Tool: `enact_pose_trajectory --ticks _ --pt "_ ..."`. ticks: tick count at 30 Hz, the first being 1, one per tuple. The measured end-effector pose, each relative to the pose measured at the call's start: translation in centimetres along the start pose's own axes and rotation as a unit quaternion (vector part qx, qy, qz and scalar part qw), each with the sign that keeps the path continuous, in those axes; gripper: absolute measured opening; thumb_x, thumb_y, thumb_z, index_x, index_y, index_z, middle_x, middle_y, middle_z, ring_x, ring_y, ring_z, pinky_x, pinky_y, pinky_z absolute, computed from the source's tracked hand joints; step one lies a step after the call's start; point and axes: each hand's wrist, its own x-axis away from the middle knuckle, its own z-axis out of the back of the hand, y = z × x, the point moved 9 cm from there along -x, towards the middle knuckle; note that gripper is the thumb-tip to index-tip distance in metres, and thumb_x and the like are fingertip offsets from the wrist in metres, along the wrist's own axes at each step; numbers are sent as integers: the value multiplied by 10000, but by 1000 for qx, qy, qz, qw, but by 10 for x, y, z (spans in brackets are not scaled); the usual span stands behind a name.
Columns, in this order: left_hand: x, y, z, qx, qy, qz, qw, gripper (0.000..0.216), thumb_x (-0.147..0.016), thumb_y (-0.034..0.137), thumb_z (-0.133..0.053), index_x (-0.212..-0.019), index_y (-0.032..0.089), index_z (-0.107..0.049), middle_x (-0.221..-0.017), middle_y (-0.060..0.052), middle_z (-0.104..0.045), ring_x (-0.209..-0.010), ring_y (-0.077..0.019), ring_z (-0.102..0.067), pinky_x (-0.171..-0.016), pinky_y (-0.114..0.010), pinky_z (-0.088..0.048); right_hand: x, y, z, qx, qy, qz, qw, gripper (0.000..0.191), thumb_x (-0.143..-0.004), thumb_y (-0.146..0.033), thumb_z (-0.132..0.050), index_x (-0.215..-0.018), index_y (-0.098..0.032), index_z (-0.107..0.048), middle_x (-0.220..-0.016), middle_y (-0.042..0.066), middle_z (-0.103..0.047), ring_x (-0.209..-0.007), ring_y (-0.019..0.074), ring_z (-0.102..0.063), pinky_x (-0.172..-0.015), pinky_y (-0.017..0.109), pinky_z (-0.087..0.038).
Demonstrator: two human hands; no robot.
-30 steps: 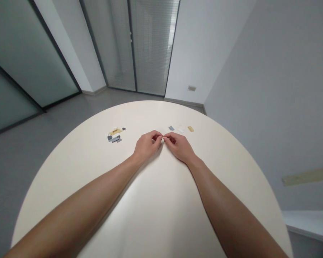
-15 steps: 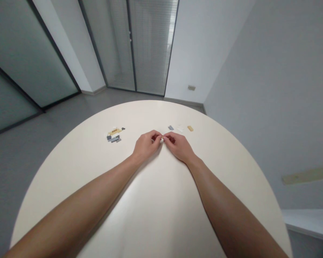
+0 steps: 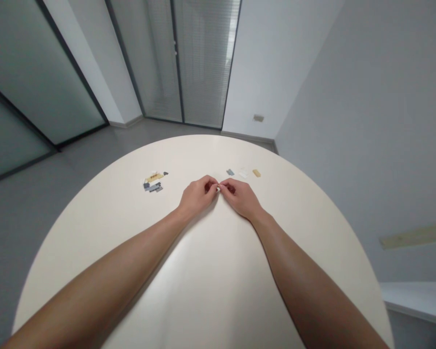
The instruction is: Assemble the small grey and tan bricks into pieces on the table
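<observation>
While both your forearms stretch across the round cream-white table, your hands meet over its far half. Furthest to your left lies a small heap of grey and tan plastic bricks, well apart from either hand.

Next comes your left hand, low over the tabletop with its fingers curled in tight. Thumb and forefinger are pinched together at the tip, and the other fingers fold under the palm.

Right where the fingertips of both hands meet sits a tiny pale plastic piece, gripped from both sides. It is too small for you to tell its shape, and you cannot tell whether it rests on the table or sits just above it.

Your right hand mirrors the left. It is closed down to a pinch, thumb and forefinger on the same tiny piece, with the remaining fingers tucked in. The two hands touch at the fingertips.

Beyond your right hand, toward the far edge, three loose pieces lie in a short row, apart from one another: a small grey flat brick, then a small white flat brick, then a small tan flat brick. They lie near your right hand but do not touch it.
</observation>
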Motion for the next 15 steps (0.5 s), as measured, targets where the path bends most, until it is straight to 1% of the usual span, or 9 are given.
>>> enact_pose_trajectory --ticks 7,15 --pt "1 2 0 -6 -4 -1 1000 204 -926 348 -540 -954 227 -702 -850 -31 -736 -734 -178 -627 -680 -304 -450 1 0 0 3 -5 -4 1000 190 -969 -312 -554 -961 -215 -717 -867 30 -745 -756 166 -641 -726 295 -465" --pt "0 3 -1 -12 -7 -4 1000 211 -927 342 -536 -958 225 -709 -862 -40 -744 -740 -183 -632 -680 -305 -450 0 0 -1 6 -13 -6 1000 197 -976 -308 -543 -952 -218 -716 -866 29 -747 -758 167 -644 -716 294 -459"
